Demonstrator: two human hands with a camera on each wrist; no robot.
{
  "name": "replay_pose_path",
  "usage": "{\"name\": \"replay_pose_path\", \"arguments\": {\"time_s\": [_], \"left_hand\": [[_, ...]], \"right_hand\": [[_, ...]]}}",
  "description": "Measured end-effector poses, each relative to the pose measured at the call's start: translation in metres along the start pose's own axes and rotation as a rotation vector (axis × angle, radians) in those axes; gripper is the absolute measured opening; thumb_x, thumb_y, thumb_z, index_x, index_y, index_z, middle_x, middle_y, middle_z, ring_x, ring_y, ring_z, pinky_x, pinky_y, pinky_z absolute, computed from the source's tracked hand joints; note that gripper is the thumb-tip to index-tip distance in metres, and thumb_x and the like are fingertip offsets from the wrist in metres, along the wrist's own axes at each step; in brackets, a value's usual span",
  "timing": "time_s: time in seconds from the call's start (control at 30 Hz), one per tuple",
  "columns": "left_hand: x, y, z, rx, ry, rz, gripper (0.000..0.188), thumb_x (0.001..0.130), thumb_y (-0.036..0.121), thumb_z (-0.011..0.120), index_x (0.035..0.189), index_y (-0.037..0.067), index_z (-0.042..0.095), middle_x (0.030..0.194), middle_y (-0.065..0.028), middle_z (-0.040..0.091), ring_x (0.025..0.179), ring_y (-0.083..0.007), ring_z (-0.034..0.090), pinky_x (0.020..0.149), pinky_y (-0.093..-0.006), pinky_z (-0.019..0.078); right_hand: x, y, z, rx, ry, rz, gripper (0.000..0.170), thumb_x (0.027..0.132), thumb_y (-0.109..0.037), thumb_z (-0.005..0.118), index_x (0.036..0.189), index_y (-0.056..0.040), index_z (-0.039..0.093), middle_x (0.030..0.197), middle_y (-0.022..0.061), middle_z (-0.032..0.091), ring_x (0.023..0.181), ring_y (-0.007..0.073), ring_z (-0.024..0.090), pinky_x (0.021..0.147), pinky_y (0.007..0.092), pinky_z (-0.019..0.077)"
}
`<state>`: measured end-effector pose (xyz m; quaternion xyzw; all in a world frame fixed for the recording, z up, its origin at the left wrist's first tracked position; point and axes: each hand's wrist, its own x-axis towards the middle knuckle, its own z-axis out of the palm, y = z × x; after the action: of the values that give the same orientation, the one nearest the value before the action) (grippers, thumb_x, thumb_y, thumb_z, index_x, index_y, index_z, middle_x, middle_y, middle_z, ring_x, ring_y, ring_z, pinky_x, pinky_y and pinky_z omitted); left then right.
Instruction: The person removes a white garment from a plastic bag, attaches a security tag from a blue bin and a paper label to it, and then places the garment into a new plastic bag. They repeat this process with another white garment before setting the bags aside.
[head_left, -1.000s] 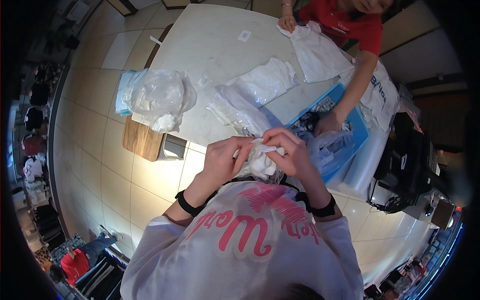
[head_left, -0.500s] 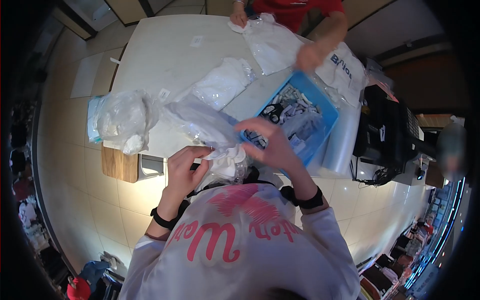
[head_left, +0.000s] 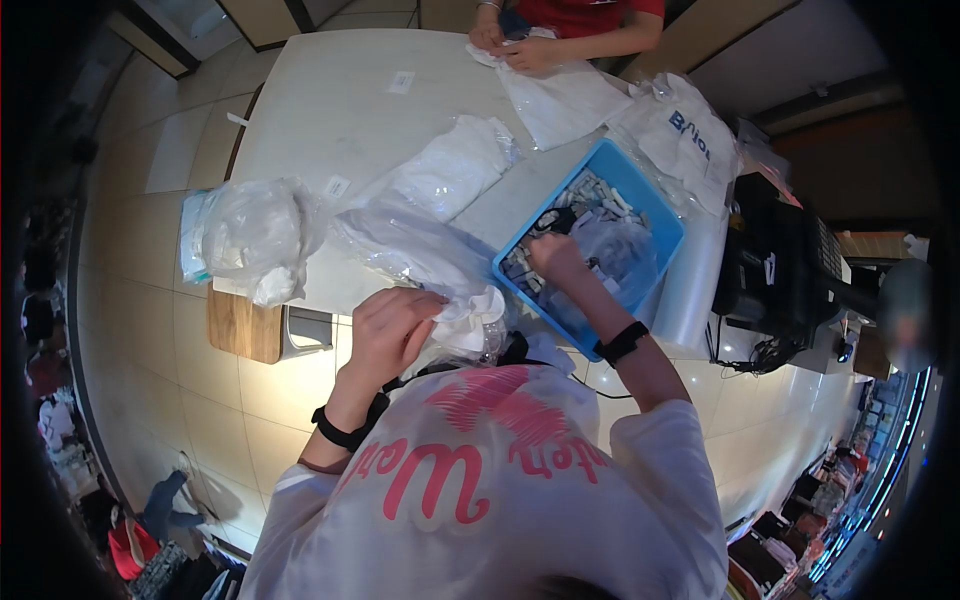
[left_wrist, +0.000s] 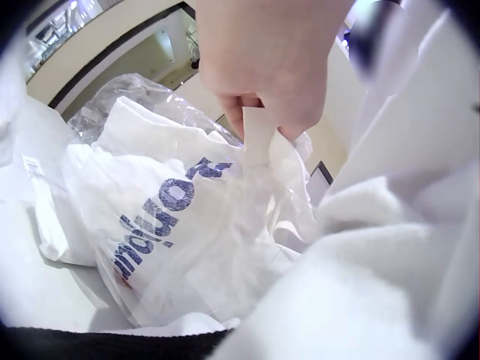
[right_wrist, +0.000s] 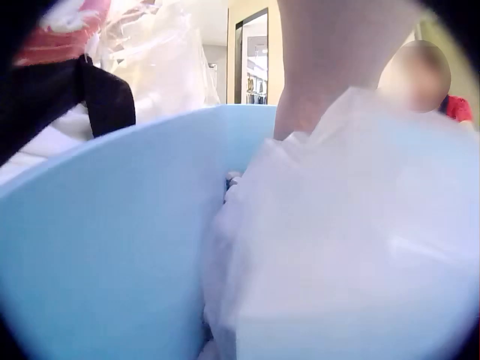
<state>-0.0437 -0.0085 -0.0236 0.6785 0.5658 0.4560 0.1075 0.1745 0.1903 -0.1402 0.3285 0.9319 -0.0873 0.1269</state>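
My left hand pinches the edge of a white garment at the near side of the table. In the left wrist view this white garment shows dark blue lettering and has clear plastic around it; its gripped edge rises between thumb and fingers. My right hand reaches down into a blue bin, its fingertips hidden among many small pale pieces. Black scissors lie close beside it. A clear plastic bag in the bin covers most of that hand in the right wrist view.
Across the white table, a person in red handles another white garment. Bagged white garments lie mid-table. A bundle of clear plastic sits at the left edge, above a wooden stool. Right of the bin are a plastic roll and black equipment.
My right hand has left the white garment and moved right into the blue bin. The left hand stays at the garment. The other person's arm has withdrawn from the bin to their own garment.
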Motion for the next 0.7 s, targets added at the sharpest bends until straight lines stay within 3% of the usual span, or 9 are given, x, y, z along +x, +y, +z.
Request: {"name": "replay_pose_path", "arguments": {"time_s": [0.13,0.2,0.23,0.3,0.33,0.4,0.53,0.6,0.7], "left_hand": [[0.0,0.0,-0.003,0.055,-0.004,0.049,0.016,0.071,0.005,0.067,0.086,0.006,0.061,0.088,-0.0063,0.067,0.076,-0.0243,0.063,0.064,-0.0323,0.0494],[-0.005,0.002,-0.004,0.034,0.001,0.069,0.017,0.07,0.007,0.068,0.086,0.007,0.062,0.088,-0.0058,0.066,0.076,-0.0235,0.064,0.063,-0.0317,0.0493],[-0.005,0.002,-0.004,0.04,0.003,0.058,0.017,0.07,0.007,0.068,0.086,0.007,0.062,0.088,-0.0058,0.066,0.076,-0.0235,0.064,0.063,-0.0317,0.0493],[-0.004,0.002,-0.004,0.021,-0.022,0.065,0.018,0.069,0.004,0.068,0.086,0.007,0.061,0.09,-0.008,0.067,0.077,-0.0257,0.064,0.063,-0.0329,0.0487],[-0.003,0.002,-0.003,0.021,-0.023,0.063,0.018,0.069,0.004,0.068,0.086,0.007,0.061,0.09,-0.008,0.067,0.077,-0.0257,0.064,0.063,-0.0329,0.0487],[0.0,0.002,-0.003,0.011,-0.032,0.068,0.019,0.069,0.005,0.068,0.087,0.007,0.061,0.089,-0.0078,0.067,0.076,-0.0257,0.064,0.063,-0.0327,0.0486],[0.005,-0.002,0.0,0.033,-0.02,0.088,0.019,0.069,0.005,0.068,0.087,0.007,0.061,0.089,-0.0075,0.067,0.075,-0.0255,0.064,0.062,-0.0326,0.0486],[0.005,-0.001,0.0,0.034,-0.03,0.083,0.02,0.069,0.005,0.068,0.088,0.007,0.061,0.088,-0.0074,0.067,0.075,-0.0255,0.063,0.063,-0.0329,0.0487],[0.004,-0.001,0.001,0.019,-0.023,0.071,0.021,0.07,0.004,0.068,0.089,0.007,0.06,0.088,-0.0071,0.067,0.075,-0.0258,0.063,0.063,-0.0332,0.0489]], "right_hand": [[-0.012,0.007,-0.026,0.122,0.029,0.012,0.015,0.077,-0.009,0.055,0.091,-0.007,0.061,0.081,0.0175,0.065,0.076,0.0317,0.065,0.069,0.0403,0.0527],[-0.033,0.0,-0.057,0.68,0.173,0.069,0.014,0.083,-0.012,0.056,0.095,-0.0063,0.059,0.085,0.0185,0.066,0.076,0.0262,0.066,0.069,0.0359,0.0524],[-0.036,-0.004,-0.065,0.683,0.164,0.06,0.014,0.083,-0.012,0.056,0.095,-0.0063,0.059,0.085,0.0185,0.066,0.076,0.0262,0.066,0.069,0.0359,0.0524],[-0.045,-0.012,-0.078,1.04,0.316,0.1,0.017,0.086,-0.009,0.059,0.102,-0.0027,0.058,0.084,0.0105,0.066,0.074,0.0134,0.063,0.066,0.0274,0.0491],[-0.05,-0.022,-0.09,1.041,0.314,0.1,0.017,0.086,-0.009,0.059,0.102,-0.0027,0.058,0.084,0.0105,0.066,0.074,0.0134,0.063,0.066,0.0274,0.0491],[-0.057,-0.051,-0.111,1.687,0.247,0.027,0.024,0.083,-0.004,0.061,0.107,-0.0042,0.058,0.087,0.0064,0.067,0.08,0.0089,0.061,0.069,0.0253,0.0488],[-0.051,-0.074,-0.12,1.639,0.189,0.003,0.024,0.08,-0.001,0.065,0.104,-0.0026,0.062,0.09,0.0031,0.066,0.076,0.0076,0.058,0.067,0.0231,0.0469],[-0.049,-0.081,-0.12,1.299,0.229,-0.088,0.025,0.077,-0.001,0.067,0.102,-0.0034,0.065,0.089,0.0038,0.064,0.07,0.0093,0.055,0.064,0.0232,0.0454],[-0.052,-0.091,-0.135,1.04,0.274,-0.196,0.026,0.073,0.0,0.069,0.098,-0.004,0.067,0.085,0.0048,0.059,0.065,0.0123,0.052,0.062,0.0242,0.0441]]}}
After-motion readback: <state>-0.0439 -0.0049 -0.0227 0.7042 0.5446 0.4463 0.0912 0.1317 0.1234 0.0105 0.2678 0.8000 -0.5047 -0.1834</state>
